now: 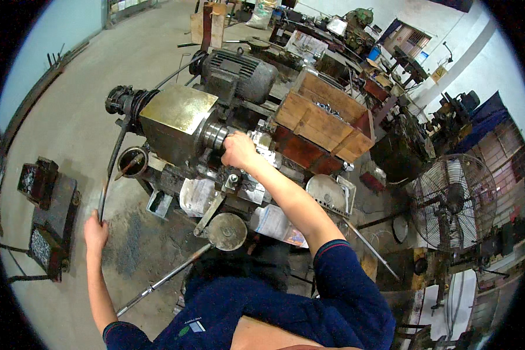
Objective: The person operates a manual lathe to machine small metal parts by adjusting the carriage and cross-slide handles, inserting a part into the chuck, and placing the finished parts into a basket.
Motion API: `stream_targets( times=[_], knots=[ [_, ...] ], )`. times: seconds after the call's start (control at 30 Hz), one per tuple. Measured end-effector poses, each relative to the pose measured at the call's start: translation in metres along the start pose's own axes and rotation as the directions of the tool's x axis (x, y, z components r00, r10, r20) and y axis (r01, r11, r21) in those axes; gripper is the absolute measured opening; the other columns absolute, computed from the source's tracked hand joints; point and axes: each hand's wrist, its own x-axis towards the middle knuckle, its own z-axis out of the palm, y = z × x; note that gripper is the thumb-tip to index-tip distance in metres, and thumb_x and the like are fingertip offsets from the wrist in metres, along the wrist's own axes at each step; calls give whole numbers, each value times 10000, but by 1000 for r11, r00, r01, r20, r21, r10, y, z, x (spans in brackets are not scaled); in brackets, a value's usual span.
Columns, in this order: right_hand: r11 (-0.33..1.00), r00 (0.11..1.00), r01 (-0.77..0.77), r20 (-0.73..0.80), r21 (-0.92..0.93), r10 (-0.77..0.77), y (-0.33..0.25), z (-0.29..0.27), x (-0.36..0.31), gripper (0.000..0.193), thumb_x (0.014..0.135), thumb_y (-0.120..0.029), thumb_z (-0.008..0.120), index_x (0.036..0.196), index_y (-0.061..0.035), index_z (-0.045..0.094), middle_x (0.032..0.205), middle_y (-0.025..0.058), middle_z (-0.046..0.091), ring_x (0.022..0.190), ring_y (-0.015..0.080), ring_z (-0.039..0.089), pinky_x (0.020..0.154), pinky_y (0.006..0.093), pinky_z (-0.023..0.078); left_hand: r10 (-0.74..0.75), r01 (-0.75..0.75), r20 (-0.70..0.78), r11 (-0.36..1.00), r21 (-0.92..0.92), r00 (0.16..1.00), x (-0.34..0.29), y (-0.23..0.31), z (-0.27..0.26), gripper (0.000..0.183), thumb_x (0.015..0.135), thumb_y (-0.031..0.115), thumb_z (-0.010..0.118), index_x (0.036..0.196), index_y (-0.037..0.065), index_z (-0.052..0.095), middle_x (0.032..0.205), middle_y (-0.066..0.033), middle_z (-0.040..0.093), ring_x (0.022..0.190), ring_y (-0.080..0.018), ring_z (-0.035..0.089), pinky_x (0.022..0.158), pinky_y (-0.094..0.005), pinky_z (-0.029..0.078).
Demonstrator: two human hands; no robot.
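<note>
My left hand (95,231) is wrapped round the lower end of a long dark metal lever (114,163), which runs up to the pulley end of a small lathe. Its headstock (178,109) has a worn, brass-coloured top. At the other end of the headstock, my right hand (238,150) is closed just in front of the round steel spindle nose (215,135). Whatever its fingers hold is hidden behind the hand. Below it is a tool post with a bolt (231,181). A round metal disc (227,231) sits nearer to me.
Behind the lathe is an electric motor (239,76). A wooden crate (312,125) with small metal parts stands to the right. A large caged fan (455,201) is farther right. Bins of dark pieces (44,248) stand at left. A steel rod (163,280) slants across near my left forearm.
</note>
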Motion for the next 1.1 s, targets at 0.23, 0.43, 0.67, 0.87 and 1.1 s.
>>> stream_targets(
  times=[0.23, 0.43, 0.67, 0.87, 1.1],
  knots=[
    [985, 996, -87, 22, 149, 85, 2, -8, -2, 218, 487, -177, 630, 627, -11, 640, 701, 210, 609, 726, 367, 608, 694, 402, 512, 15, -16, 4, 930, 368, 1000, 44, -70, -5, 215, 692, 65, 558, 898, 4, 575, 732, -186, 603, 689, -342, 602, 611, -411, 479],
    [987, 989, -127, 87, 102, 118, -1, -10, 1, 202, 493, -171, 629, 629, -22, 639, 737, 199, 619, 785, 349, 600, 736, 397, 504, 171, -107, -83, 857, 504, 982, 107, -154, -4, 71, 681, 79, 562, 733, 38, 537, 713, -154, 594, 659, -329, 595, 600, -422, 477],
    [992, 998, 38, -61, 122, -30, 2, -41, -32, 282, 552, -165, 612, 807, -53, 660, 1036, 107, 585, 933, 292, 510, 847, 368, 421, 264, -296, -506, 955, 18, 821, 104, -37, 21, 351, 737, 41, 554, 1086, 4, 547, 1002, -182, 591, 927, -339, 570, 816, -402, 445],
    [972, 973, 28, -229, 235, 28, 22, -66, -112, 358, 519, -201, 629, 841, -45, 652, 984, 108, 575, 935, 308, 503, 827, 398, 425, 23, 179, 438, 892, -414, 899, 64, -22, 245, 453, 654, 228, 697, 1001, -29, 561, 941, -228, 605, 860, -370, 593, 748, -428, 463],
    [898, 912, -388, -53, 209, 407, 93, -56, -290, 369, 551, -175, 626, 888, -28, 646, 945, 129, 615, 918, 311, 558, 822, 371, 450, 472, -583, 401, 781, 222, 785, 109, -4, 259, 222, 754, 157, 542, 967, 105, 574, 805, -148, 627, 770, -314, 618, 673, -441, 483]
  ],
)
